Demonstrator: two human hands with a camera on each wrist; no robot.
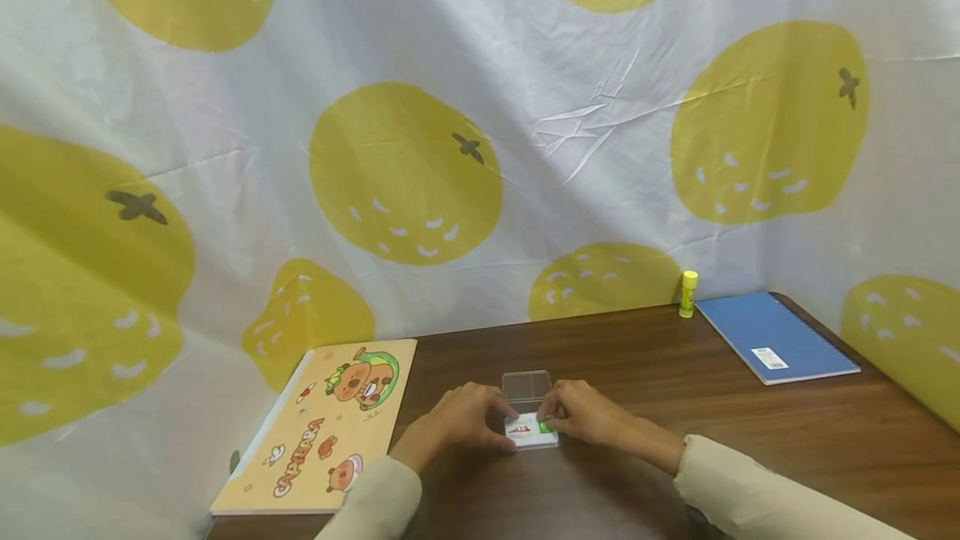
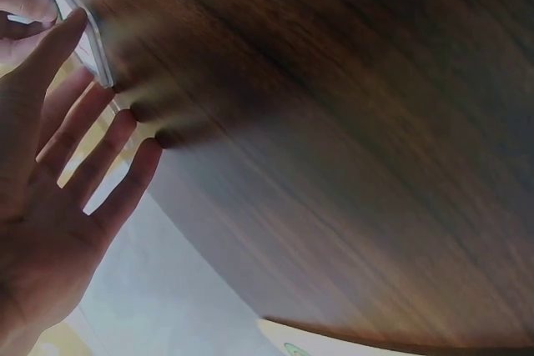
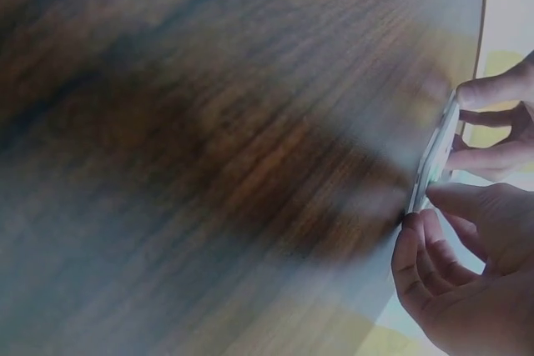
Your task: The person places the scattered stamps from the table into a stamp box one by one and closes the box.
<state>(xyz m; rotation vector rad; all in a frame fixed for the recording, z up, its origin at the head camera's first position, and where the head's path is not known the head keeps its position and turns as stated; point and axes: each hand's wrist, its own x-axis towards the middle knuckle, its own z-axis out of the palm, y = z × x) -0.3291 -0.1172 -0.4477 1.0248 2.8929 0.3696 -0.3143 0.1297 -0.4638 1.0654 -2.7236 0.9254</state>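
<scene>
A small flat white case (image 1: 531, 442) lies on the brown table, its clear lid (image 1: 527, 386) raised at the far side. Inside are a white card with red print (image 1: 519, 430) and a green piece (image 1: 544, 425). My left hand (image 1: 468, 417) holds the case's left side between thumb and fingers; the left wrist view shows the thumb on the case edge (image 2: 93, 47) and the other fingers spread. My right hand (image 1: 588, 413) pinches at the green piece with thumb and index finger, its other fingers curled by the case's right end (image 3: 413, 198).
A tan capybara notebook (image 1: 322, 432) lies at the left of the table (image 1: 630, 357). At the back right a yellow glue stick (image 1: 687, 296) stands upright beside a blue spiral notebook (image 1: 772, 332). A white curtain with yellow fruit (image 1: 525, 207) hangs behind.
</scene>
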